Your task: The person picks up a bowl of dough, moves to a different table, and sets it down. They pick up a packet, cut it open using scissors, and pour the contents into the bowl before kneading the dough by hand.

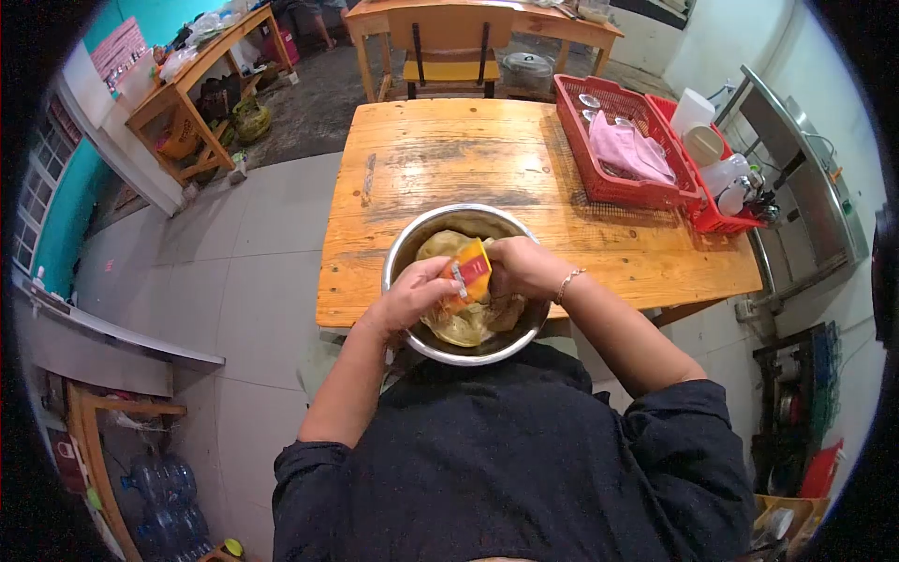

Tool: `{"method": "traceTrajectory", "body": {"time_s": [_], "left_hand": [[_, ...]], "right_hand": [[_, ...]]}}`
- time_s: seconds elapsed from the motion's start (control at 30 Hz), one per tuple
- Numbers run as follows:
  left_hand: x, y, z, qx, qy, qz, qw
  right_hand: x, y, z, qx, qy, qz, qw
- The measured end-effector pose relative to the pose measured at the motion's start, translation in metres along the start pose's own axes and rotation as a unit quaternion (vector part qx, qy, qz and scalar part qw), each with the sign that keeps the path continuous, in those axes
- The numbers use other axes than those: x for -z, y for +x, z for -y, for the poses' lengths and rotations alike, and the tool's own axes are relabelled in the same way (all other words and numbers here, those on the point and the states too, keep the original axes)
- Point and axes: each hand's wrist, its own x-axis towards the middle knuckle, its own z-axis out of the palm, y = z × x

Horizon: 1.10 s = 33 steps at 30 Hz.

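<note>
In my left hand (419,296) is a small yellow, orange and red sachet (471,273), pinched between thumb and fingers and tilted over the bowl. My right hand (524,267), with a bracelet at the wrist, is closed at the sachet's upper right edge; its fingertips are partly hidden. Below both hands a round steel bowl (465,357) stands at the table's near edge, against my dark shirt. Pale yellowish pieces of food (459,328) lie in it, possibly raw chicken, partly covered by my hands and the sachet.
The bowl stands on a wooden table (421,150). A red basket (618,192) with a pink cloth (629,150) and glasses is at its far right, beside another red basket (716,223) of containers and utensils. A chair (451,47) stands beyond. Water bottles (164,487) are at lower left.
</note>
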Motion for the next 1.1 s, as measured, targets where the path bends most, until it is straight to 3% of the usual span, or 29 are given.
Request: {"method": "traceTrajectory", "body": {"time_s": [0.13,0.23,0.33,0.43,0.5,0.6,0.63,0.73,0.83,1.0,1.1], "left_hand": [[0.002,-0.001,0.002,0.053,0.034,0.011,0.998],[0.006,0.001,-0.005,0.128,0.214,0.038,0.968],[0.008,0.005,-0.009,0.151,0.251,0.047,0.955],[0.005,-0.001,-0.002,0.092,0.022,0.013,0.995],[0.001,-0.003,-0.004,0.068,-0.032,-0.002,0.997],[0.002,-0.001,0.002,0.046,-0.092,-0.009,0.995],[0.004,0.000,0.006,0.040,-0.108,-0.008,0.993],[0.008,0.003,0.012,0.052,-0.132,-0.004,0.990],[0.007,0.005,0.005,0.065,-0.164,0.027,0.984],[0.008,0.001,-0.002,0.083,0.004,0.048,0.995],[0.009,-0.001,-0.003,0.080,0.018,0.062,0.995]], "right_hand": [[-0.005,0.017,-0.027,0.000,0.043,-0.017,0.999],[-0.004,0.029,-0.034,-0.029,0.071,-0.029,0.997],[-0.001,0.032,-0.031,-0.057,0.043,-0.032,0.997],[-0.006,0.034,-0.043,-0.033,0.071,-0.047,0.996],[-0.009,0.029,-0.046,-0.004,0.078,-0.072,0.994],[-0.001,0.001,-0.011,0.030,-0.076,-0.162,0.983],[0.005,-0.010,0.001,0.023,-0.078,-0.129,0.988],[-0.016,-0.017,0.005,0.037,-0.129,-0.016,0.991],[-0.036,-0.008,0.004,0.040,-0.218,-0.024,0.975],[-0.040,0.014,-0.014,0.105,-0.287,0.017,0.952],[-0.018,0.012,0.006,0.025,-0.222,-0.012,0.975]]}}
